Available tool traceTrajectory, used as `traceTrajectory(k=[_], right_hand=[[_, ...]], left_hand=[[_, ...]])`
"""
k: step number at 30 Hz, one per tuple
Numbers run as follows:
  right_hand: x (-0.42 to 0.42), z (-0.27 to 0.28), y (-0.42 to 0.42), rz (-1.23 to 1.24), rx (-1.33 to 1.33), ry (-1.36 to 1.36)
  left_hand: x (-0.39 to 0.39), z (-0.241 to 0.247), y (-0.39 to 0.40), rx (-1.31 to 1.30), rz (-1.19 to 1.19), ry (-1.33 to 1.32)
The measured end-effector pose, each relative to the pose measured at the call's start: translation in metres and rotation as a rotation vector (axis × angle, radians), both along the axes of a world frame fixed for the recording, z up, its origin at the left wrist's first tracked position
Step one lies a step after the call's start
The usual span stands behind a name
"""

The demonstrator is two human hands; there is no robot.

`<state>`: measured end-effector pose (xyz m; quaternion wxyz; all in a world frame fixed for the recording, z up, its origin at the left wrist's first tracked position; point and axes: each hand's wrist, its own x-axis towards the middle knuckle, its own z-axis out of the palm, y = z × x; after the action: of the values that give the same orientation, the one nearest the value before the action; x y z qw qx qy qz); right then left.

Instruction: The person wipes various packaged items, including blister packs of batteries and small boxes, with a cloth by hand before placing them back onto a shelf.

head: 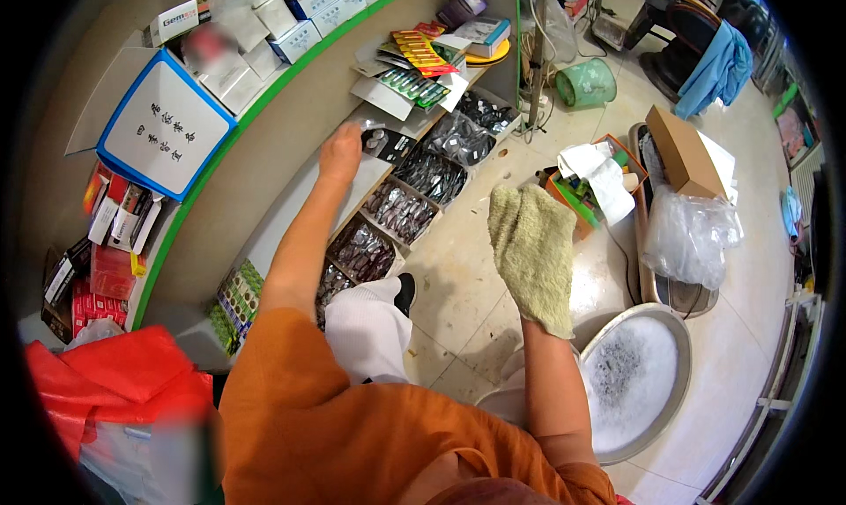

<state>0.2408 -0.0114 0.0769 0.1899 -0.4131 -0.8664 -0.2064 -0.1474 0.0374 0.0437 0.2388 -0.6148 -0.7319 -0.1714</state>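
Observation:
My left hand reaches over a lower shelf, fingers curled on clear plastic packaging. Beside those fingers lies a black card pack with small round items. A pale green terry towel drapes over my right hand, hiding its fingers and palm, above the tiled floor. Along the shelf's front run open boxes of small plastic-wrapped goods, including dark ones and brownish ones. To the right of my right forearm stands a round basin of foamy water, with dark specks in its middle.
Battery cards and papers pile up at the shelf's far end. A green-edged upper shelf carries boxes. An orange box, a tray with a plastic bag, and a green bin sit on the floor.

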Motion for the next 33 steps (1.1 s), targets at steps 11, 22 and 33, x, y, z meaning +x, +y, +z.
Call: traceTrajectory(k=[11,22,33], right_hand=[[-0.02,-0.035,-0.022,0.288,-0.372,0.785],[-0.005,-0.032,-0.005,0.018,-0.643,0.514],[0.005,-0.108,-0.018,0.234,-0.523,0.569]], left_hand=[[0.184,0.027,-0.122,0.183,-0.645,-0.202],[0.234,0.022,-0.083,-0.13,-0.492,-1.724],[0.225,-0.008,-0.074,-0.353,-0.605,-2.448]])
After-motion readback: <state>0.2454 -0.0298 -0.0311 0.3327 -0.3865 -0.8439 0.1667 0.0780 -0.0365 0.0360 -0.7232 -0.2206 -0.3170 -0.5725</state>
